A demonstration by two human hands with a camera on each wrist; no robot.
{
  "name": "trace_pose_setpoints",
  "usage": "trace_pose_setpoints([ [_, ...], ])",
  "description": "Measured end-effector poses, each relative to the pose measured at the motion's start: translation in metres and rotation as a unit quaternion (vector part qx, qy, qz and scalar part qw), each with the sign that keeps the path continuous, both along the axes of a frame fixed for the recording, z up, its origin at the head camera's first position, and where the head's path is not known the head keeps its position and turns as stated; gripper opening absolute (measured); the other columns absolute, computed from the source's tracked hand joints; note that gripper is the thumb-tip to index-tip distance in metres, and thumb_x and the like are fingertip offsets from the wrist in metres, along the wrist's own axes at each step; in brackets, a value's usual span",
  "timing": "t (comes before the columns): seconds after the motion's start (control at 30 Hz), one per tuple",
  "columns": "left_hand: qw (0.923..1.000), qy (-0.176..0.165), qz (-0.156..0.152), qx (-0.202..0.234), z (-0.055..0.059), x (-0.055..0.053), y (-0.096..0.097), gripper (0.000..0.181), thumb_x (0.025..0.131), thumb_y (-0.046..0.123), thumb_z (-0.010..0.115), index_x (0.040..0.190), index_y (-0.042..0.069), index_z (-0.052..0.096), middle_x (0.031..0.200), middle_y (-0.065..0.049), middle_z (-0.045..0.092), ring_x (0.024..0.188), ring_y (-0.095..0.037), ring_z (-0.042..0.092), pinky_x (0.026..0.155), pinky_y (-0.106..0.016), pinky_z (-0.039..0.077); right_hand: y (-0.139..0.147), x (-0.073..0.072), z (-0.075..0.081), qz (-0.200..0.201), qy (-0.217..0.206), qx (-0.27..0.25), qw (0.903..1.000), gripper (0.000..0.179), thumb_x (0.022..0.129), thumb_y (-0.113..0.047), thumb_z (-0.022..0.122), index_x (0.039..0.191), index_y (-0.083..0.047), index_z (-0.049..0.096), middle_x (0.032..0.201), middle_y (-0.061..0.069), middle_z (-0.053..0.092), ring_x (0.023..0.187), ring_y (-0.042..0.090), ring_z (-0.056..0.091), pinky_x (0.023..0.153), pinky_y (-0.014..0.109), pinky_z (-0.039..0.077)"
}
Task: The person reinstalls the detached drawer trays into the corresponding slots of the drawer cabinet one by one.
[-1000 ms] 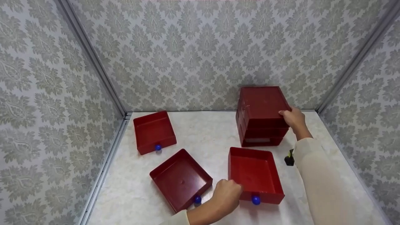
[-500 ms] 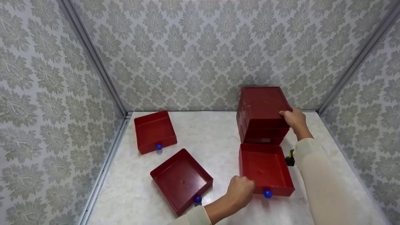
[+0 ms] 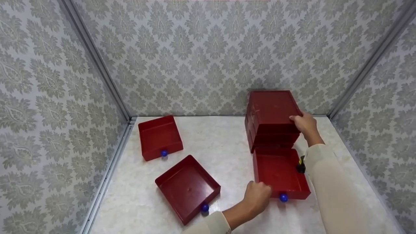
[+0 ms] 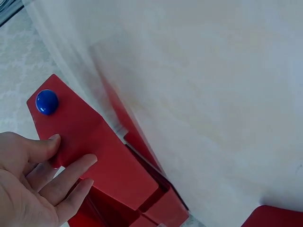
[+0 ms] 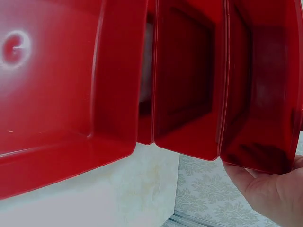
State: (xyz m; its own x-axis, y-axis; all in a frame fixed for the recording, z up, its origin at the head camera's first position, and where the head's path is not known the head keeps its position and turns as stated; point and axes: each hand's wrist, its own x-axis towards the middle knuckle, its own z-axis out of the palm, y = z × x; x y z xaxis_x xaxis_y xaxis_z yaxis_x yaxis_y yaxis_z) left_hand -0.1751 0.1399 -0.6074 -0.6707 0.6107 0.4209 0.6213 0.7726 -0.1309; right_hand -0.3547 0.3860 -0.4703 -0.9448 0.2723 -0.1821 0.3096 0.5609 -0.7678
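A red drawer unit (image 3: pixel 274 107) with three open slots stands against the back wall at the right. My right hand (image 3: pixel 304 125) grips its top by the front right corner; the right wrist view shows the fingers (image 5: pixel 239 177) along the outer side of the end slot (image 5: pixel 265 90). Directly before the lowest slot is a red drawer (image 3: pixel 279 172) with a blue knob (image 3: pixel 283 198) facing me. My left hand (image 3: pixel 258 195) pinches its left wall near the front, thumb outside in the left wrist view. Whether the drawer's back edge has entered the slot I cannot tell.
Two more red drawers with blue knobs lie on the pale table: one drawer (image 3: pixel 161 138) at the far left, another drawer (image 3: pixel 188 188) turned askew at front centre. A small black and yellow item (image 3: pixel 301 164) shows beside the right sleeve. Patterned walls enclose the table.
My left hand has moved the drawer rightward and away from me, up to the front of the unit's lowest slot, straightening it. My right hand has stayed on the unit's top.
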Motion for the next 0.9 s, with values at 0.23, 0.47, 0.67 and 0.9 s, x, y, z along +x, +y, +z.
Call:
trace_pose_setpoints([
  [0.23, 1.0, -0.004, 0.004, -0.005, -0.009, -0.01, 0.005, 0.011, 0.079, 0.025, 0.078, 0.069, 0.026, 0.074, 0.055, 0.01, 0.064, 0.047, -0.01, 0.054, 0.049, -0.028, 0.041, 0.001, 0.0, -0.001, 0.003, 0.002, -0.004, 1.0, 0.07, 0.102, -0.042, 0.047, 0.16, -0.007, 0.029, 0.158, 0.026, 0.04, 0.14, 0.044, 0.044, 0.116, 0.059, 0.036],
  [0.47, 0.9996, 0.019, 0.008, -0.021, -0.021, -0.015, 0.012, 0.012, 0.077, 0.025, 0.078, 0.067, 0.028, 0.072, 0.053, 0.012, 0.061, 0.046, -0.008, 0.052, 0.048, -0.028, 0.04, 0.001, 0.001, -0.002, 0.0, 0.002, -0.007, 1.0, 0.068, 0.103, -0.04, 0.048, 0.161, -0.009, 0.029, 0.159, 0.025, 0.039, 0.14, 0.043, 0.044, 0.116, 0.059, 0.036],
  [0.67, 0.9996, 0.012, 0.012, -0.021, -0.022, -0.015, 0.019, 0.011, 0.079, 0.026, 0.077, 0.069, 0.027, 0.072, 0.055, 0.012, 0.063, 0.046, -0.008, 0.052, 0.05, -0.027, 0.044, 0.001, 0.001, 0.0, 0.0, -0.002, -0.008, 1.0, 0.068, 0.102, -0.04, 0.048, 0.161, -0.009, 0.029, 0.158, 0.025, 0.039, 0.14, 0.043, 0.044, 0.115, 0.059, 0.036],
  [0.9, 0.9995, 0.003, 0.025, -0.021, -0.021, -0.022, 0.022, 0.01, 0.082, 0.024, 0.076, 0.073, 0.026, 0.073, 0.058, 0.01, 0.064, 0.049, -0.009, 0.055, 0.051, -0.028, 0.045, 0.001, 0.0, 0.0, -0.002, -0.004, -0.009, 1.0, 0.069, 0.102, -0.04, 0.047, 0.16, -0.006, 0.03, 0.157, 0.026, 0.041, 0.139, 0.043, 0.045, 0.114, 0.058, 0.038],
])
